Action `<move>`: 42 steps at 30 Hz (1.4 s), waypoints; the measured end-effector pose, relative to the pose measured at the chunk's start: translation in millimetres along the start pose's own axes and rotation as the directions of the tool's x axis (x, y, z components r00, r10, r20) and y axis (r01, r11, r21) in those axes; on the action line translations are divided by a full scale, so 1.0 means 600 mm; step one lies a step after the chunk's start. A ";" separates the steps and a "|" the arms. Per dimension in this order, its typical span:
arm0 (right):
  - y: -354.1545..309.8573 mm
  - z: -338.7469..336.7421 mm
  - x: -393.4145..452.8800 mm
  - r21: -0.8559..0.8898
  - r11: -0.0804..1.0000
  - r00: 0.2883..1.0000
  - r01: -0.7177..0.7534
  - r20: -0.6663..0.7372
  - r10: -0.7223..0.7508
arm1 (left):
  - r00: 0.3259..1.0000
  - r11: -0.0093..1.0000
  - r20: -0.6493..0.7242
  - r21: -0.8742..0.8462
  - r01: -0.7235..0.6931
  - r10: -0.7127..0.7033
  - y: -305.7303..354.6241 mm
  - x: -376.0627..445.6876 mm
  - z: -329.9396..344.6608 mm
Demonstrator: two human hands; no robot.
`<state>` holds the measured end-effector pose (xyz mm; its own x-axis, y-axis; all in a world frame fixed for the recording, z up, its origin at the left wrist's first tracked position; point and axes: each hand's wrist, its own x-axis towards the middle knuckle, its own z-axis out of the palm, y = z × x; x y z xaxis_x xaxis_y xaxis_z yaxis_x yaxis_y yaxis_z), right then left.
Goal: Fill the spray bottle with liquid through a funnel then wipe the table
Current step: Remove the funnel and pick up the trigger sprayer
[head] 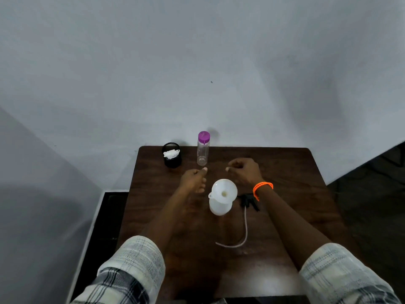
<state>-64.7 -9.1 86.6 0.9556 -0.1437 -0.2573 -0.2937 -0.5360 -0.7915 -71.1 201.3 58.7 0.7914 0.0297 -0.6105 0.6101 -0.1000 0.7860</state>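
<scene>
Both hands hover empty over the table [285, 172]: the left hand [194, 179] loosely curled, thumb out; the right hand [244, 171] loosely curled too. Between and just nearer stands the white spray bottle [219, 208], a white funnel [224, 190] seated in its neck. Beyond stands a clear purple-capped bottle [203, 150].

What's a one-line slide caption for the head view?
Funnel seated in white bottle; both empty hands reach toward the purple-capped bottle.
</scene>
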 end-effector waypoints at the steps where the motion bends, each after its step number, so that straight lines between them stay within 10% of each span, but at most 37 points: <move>1: 0.005 -0.003 -0.009 -0.003 1.000 1.000 0.001 0.002 -0.001 | 1.000 1.000 -0.002 -0.013 0.019 -0.019 -0.004 -0.008 0.002; 12: 0.044 -0.009 -0.076 0.061 0.998 0.998 -0.028 0.060 0.025 | 0.974 0.999 0.224 -0.004 0.037 -0.035 -0.036 -0.070 0.000; 27: 0.052 0.019 -0.108 0.353 0.931 0.988 -0.089 -0.086 0.127 | 0.996 0.961 0.063 -0.275 -0.037 0.057 -0.059 -0.088 0.000; 42: 0.057 0.010 -0.096 0.281 0.951 0.987 -0.130 -0.051 0.150 | 0.998 0.985 0.065 -0.172 0.000 0.012 -0.052 -0.104 0.005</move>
<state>-129.9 -14.4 70.9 0.9008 -0.2642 -0.3446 -0.4101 -0.2570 -0.8751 -139.3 199.8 71.9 0.7945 -0.0358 -0.6062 0.6071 0.0730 0.7913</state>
